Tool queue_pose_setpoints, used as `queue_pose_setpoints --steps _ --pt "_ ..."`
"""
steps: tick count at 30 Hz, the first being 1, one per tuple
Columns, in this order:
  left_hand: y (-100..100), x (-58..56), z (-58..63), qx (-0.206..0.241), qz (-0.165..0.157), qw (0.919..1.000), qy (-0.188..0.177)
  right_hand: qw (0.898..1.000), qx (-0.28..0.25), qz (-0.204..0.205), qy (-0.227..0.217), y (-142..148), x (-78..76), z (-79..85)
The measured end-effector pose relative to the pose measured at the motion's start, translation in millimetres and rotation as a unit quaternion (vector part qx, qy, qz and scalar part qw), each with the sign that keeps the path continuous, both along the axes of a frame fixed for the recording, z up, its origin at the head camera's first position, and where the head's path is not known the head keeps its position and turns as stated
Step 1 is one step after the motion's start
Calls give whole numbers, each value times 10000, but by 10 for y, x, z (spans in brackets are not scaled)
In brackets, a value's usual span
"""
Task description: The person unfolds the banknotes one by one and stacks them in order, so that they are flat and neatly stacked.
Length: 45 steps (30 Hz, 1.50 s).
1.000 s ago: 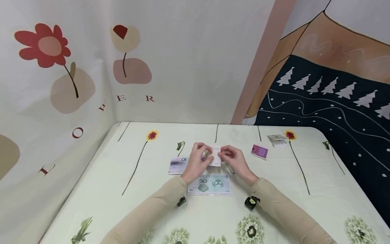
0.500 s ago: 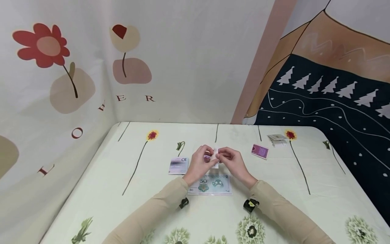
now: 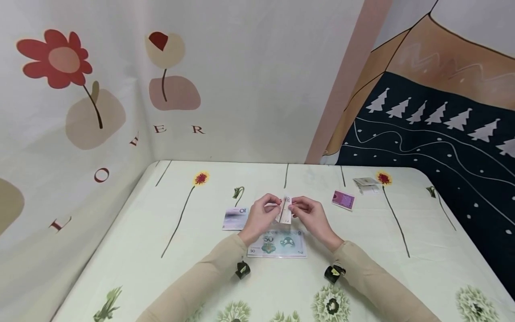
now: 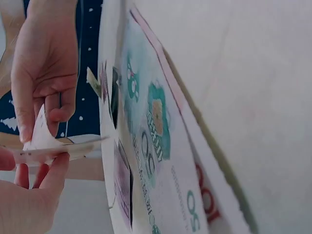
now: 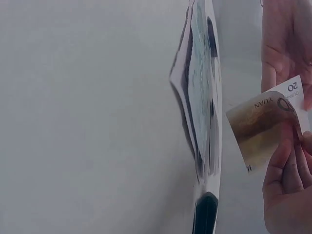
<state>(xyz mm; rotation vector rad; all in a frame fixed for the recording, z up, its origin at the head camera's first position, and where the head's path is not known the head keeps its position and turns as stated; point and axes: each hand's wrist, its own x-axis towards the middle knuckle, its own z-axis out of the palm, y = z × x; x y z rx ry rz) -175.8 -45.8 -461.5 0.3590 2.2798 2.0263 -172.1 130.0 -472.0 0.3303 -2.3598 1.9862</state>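
Brown-and-white paper, the 20-yuan note [image 3: 287, 214] sits below centre in the head view, its left side pinched by the left grip [image 3: 260, 217], its right by the right grip [image 3: 314, 217]. It bends over itself (dark line down its face); half a second ago it showed a narrow, pale strip.

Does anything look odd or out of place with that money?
Slightly. At the back right, a folded note gapes open rather than lying flat, and the purplish note near it sits askew. In the left wrist view, a 100 note pokes unevenly from under the 50 note. The 20 note, held up, is bent.
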Motion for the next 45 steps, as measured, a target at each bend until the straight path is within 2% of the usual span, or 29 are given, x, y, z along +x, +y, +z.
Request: queue_pose_setpoints --steps 3,7,10,16,23,26,28,34,40,45 --pt "-26 -4 -12 215 88 9997 -44 10000 62 -75 4 20 11 -6" --pt "-49 2 -10 451 96 9988 -155 9993 141 -223 -248 44 32 -5" --pt "-61 8 -7 489 58 9984 -282 9985 164 -310 -411 54 50 -5" --pt "-129 10 -8 415 11 9985 -345 9986 114 -399 -317 81 68 -11" --pt "-279 141 252 157 13 9995 -256 9971 124 -680 -331 123 74 8" --pt "-322 157 284 106 61 9994 -317 9963 165 -750 -380 135 59 13" --pt "-341 133 235 50 89 9996 -252 9964 182 -716 -405 147 59 19" --pt "-392 -6 -72 -178 230 9996 -18 9969 359 -573 -390 207 57 34" --pt "-488 -45 -122 -469 396 9981 -42 9974 469 -478 -269 281 14 33" --pt "-564 -53 -119 -746 409 9964 -45 9953 848 -466 -30 335 5 59"
